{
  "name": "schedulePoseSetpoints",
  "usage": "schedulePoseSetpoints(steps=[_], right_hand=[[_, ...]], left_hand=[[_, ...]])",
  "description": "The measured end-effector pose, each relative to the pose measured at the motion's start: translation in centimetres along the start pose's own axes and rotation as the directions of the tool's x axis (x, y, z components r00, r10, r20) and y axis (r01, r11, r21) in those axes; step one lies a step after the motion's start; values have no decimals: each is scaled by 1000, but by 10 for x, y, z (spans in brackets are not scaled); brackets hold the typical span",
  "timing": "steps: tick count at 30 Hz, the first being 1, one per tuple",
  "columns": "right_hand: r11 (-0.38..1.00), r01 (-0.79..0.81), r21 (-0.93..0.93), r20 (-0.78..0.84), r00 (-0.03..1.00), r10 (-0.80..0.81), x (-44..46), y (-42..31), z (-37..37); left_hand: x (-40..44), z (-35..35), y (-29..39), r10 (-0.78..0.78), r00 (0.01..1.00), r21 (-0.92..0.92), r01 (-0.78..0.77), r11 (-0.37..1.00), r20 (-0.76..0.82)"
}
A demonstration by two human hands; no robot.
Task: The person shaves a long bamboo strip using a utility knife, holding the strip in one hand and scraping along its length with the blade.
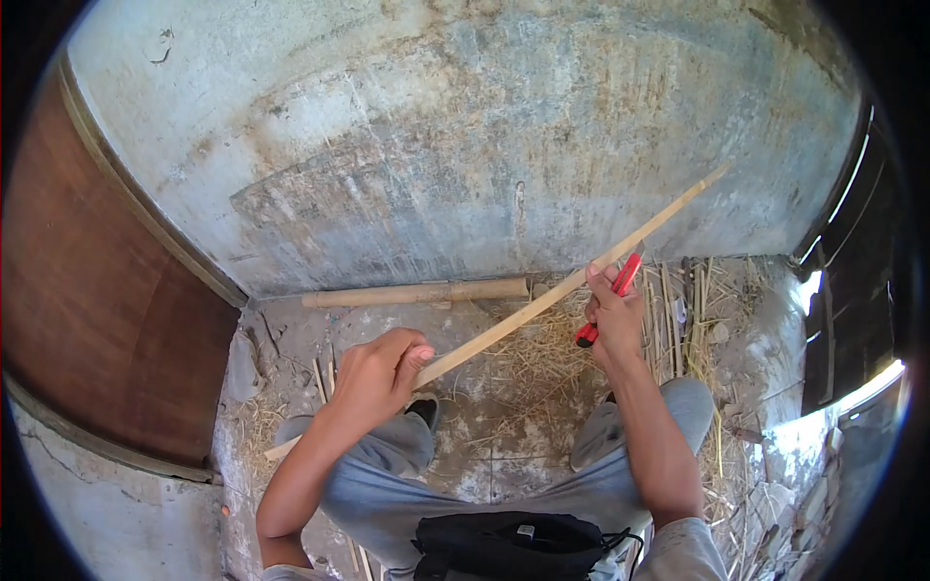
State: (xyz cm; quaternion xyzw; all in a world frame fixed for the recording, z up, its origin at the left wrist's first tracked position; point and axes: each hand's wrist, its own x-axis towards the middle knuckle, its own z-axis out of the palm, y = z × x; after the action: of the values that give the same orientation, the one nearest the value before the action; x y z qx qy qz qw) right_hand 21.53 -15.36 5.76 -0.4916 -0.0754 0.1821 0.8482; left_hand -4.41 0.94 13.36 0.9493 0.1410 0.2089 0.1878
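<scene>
1. Apparently, a shaving step is in hand: the strip slants above the floor, from its near-left edge toward its far-right corner.
2. Left hand: grip pinching the strip nearer its low end.
3. Right hand: grip curled round the knife, also touching the strip; blade contact, I cannot tell.
4. Next stroke likely calls for a steady left grip and shallow blade angle.

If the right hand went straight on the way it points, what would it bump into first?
Past the strip and red knife it touches, the right hand would probably meet the stained wall first, though depth is unclear.
</scene>
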Motion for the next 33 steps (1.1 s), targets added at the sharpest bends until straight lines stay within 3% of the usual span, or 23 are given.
schedulePoseSetpoints(steps=[2,6,9,11,12,14,18,20,23,33], right_hand=[[1000,-1,31,-1,1000,1,4,1,0],[998,10,60,124,992,-17,-1,4,7],[997,21,70,196,980,-34,-3,5,12],[997,22,73,245,969,-39,-3,6,13],[997,28,77,226,973,-45,-3,8,14],[996,37,78,211,976,-53,-2,7,15],[997,13,79,191,981,-28,-1,9,13],[998,19,56,188,982,-29,0,13,11],[1000,21,19,194,981,-24,-3,17,11],[997,59,-51,272,961,-43,-14,25,15]], left_hand=[[7,-1,10,-46,997,4,46,999,64],[15,6,0,-22,999,-22,23,999,43],[28,5,-5,-55,989,-123,72,990,135],[40,6,-11,-176,931,-172,240,955,320],[44,8,-13,-177,932,-174,240,955,317],[51,14,-20,-270,853,-430,469,771,446],[46,39,-44,-259,895,-644,441,625,363],[41,56,-52,-345,930,-749,320,580,130],[34,69,-61,-419,903,-777,332,535,97],[26,70,-74,-439,888,-861,328,388,140]])
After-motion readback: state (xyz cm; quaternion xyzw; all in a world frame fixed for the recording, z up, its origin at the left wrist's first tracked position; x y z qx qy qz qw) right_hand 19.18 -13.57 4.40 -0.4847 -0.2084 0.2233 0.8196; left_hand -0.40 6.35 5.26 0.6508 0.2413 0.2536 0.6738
